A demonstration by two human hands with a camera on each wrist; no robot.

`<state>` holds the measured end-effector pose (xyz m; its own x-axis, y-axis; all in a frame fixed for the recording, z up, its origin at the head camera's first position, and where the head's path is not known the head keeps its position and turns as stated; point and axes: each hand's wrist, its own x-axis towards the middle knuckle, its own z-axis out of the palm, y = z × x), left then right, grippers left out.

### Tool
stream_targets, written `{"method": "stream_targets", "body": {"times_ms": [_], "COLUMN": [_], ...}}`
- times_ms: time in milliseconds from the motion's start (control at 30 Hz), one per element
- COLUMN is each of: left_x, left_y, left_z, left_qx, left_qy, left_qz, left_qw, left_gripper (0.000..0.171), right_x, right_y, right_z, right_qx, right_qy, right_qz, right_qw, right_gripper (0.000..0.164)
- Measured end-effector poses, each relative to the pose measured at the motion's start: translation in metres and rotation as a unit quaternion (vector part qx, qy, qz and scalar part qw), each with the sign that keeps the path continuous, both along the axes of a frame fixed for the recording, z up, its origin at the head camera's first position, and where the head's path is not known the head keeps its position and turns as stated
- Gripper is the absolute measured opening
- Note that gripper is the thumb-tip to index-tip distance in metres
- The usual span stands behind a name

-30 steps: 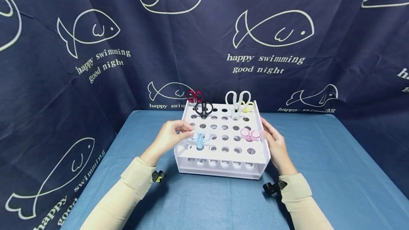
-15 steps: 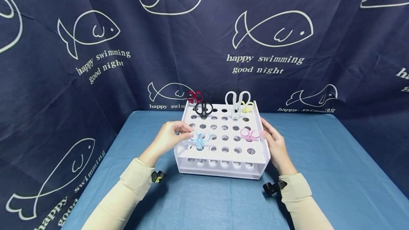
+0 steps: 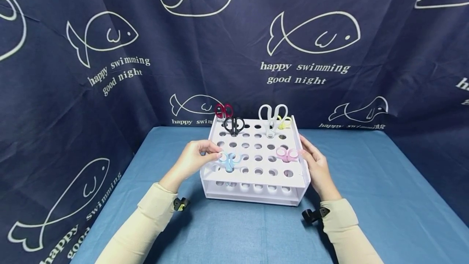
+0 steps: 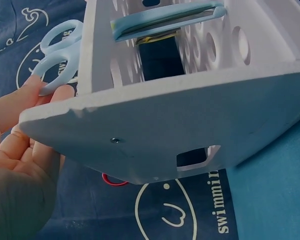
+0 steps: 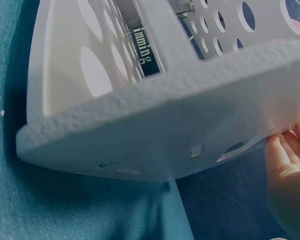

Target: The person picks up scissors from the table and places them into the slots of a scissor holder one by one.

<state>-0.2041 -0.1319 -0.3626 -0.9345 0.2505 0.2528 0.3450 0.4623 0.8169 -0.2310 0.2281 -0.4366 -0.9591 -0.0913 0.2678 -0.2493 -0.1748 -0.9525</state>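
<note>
In the head view, a white rack (image 3: pixel 258 180) with rows of round holes stands on the table. My left hand (image 3: pixel 198 156) pinches one handle loop of the light blue scissors (image 3: pixel 229 163) at the front left. Their blade (image 4: pixel 165 21) shows below the top tier in the left wrist view. My right hand (image 3: pixel 318 166) rests against the rack's right side panel, and its fingers (image 5: pixel 277 152) touch the outer face in the right wrist view. Pink scissors (image 3: pixel 287 154) sit in the rack near that hand.
Toward the back of the rack stand red scissors (image 3: pixel 224 111), black scissors (image 3: pixel 233 126), white scissors (image 3: pixel 272 119) and yellow scissors (image 3: pixel 283 122). A blue cloth (image 3: pixel 242 231) covers the table. Behind it hangs a dark blue curtain (image 3: pixel 234 52) with fish prints.
</note>
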Motion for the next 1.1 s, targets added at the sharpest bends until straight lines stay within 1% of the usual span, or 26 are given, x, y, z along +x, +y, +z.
{"method": "stream_targets", "body": {"times_ms": [267, 533, 867, 1100], "left_x": [0.0010, 0.0009, 0.0006, 0.0007], "left_y": [0.0017, 0.0028, 0.0008, 0.0010], "left_z": [-0.0042, -0.0054, -0.0035, -0.0046], "left_qx": [0.007, 0.012, 0.001, 0.008], "left_qy": [0.010, 0.014, 0.013, 0.010], "left_qz": [0.011, 0.022, 0.014, 0.021], "left_qw": [0.9999, 0.9996, 0.9998, 0.9997], "left_gripper": [0.011, 0.010, 0.012, 0.012], "right_x": [0.0013, 0.0011, 0.0018, 0.0020], "right_y": [0.0006, 0.0007, 0.0003, -0.0002], "right_z": [-0.0004, 0.0008, 0.0015, 0.0026], "right_qx": [0.003, -0.001, 0.001, 0.002], "right_qy": [-0.004, -0.003, -0.005, -0.008], "right_qz": [-0.001, 0.001, 0.004, 0.002], "right_qw": [1.000, 1.000, 1.000, 1.000], "right_gripper": [0.054, 0.054, 0.054, 0.054]}}
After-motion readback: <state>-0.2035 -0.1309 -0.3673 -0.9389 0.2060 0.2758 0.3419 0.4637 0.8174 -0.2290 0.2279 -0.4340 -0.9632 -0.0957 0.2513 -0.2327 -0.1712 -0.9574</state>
